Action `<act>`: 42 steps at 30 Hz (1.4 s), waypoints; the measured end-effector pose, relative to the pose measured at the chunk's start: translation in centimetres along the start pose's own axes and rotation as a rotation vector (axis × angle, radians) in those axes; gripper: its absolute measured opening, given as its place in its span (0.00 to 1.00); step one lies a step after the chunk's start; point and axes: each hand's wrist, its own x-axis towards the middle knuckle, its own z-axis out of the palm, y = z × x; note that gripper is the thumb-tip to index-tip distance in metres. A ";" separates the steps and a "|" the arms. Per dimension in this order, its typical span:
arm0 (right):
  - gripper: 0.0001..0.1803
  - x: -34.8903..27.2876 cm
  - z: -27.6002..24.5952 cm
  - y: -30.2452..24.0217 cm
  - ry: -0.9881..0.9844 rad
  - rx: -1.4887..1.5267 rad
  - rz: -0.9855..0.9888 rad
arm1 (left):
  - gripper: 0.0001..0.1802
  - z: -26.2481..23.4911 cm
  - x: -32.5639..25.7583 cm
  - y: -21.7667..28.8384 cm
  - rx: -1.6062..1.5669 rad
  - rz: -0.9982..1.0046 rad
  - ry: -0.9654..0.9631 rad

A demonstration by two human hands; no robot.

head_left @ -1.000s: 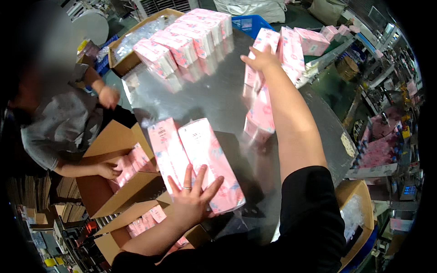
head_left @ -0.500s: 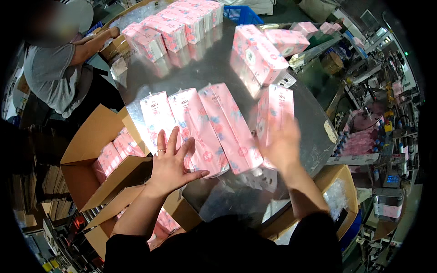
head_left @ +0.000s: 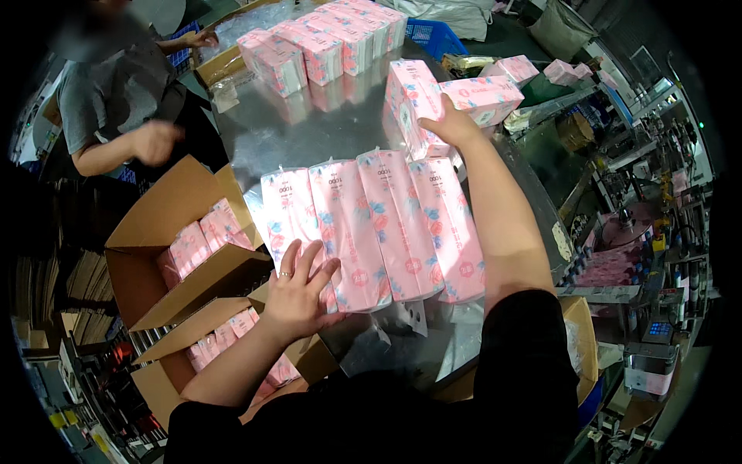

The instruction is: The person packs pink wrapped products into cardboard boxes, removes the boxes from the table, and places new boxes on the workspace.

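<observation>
Four pink, flower-printed tissue packs [head_left: 352,232] lie side by side in a row on the metal table in front of me. My left hand [head_left: 297,298] rests at the near end of the leftmost packs, its fingers apart and a ring on one of them. Reaching past the row on the right, my right hand [head_left: 454,125] grips the near end of another tissue pack [head_left: 412,104], its thumb on the side facing left. Just behind that hand lies one more pink pack [head_left: 483,97].
A row of packs [head_left: 325,46] stands at the table's far side. To the left, open cartons [head_left: 147,286] hold more packs, and a person in a grey shirt [head_left: 116,100] stands beyond. A blue crate [head_left: 429,35] sits behind; machinery [head_left: 626,224] lines the right.
My right hand has left the row's rightmost pack and moved far out to the pack behind. That rightmost pack now lies against the others. My left hand has shifted slightly nearer.
</observation>
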 end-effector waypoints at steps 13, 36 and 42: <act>0.44 -23.1 -4.3 8.5 -0.393 0.288 -0.042 | 0.39 4.5 2.7 -10.3 -1.738 -0.559 0.103; 0.36 -33.1 4.8 -12.3 -0.953 1.456 -0.162 | 0.35 -7.3 -23.2 -17.9 -1.992 -0.541 0.176; 0.36 -34.4 5.9 -28.7 -1.102 0.727 -0.655 | 0.35 -6.7 -43.7 -23.3 -1.684 -0.874 0.120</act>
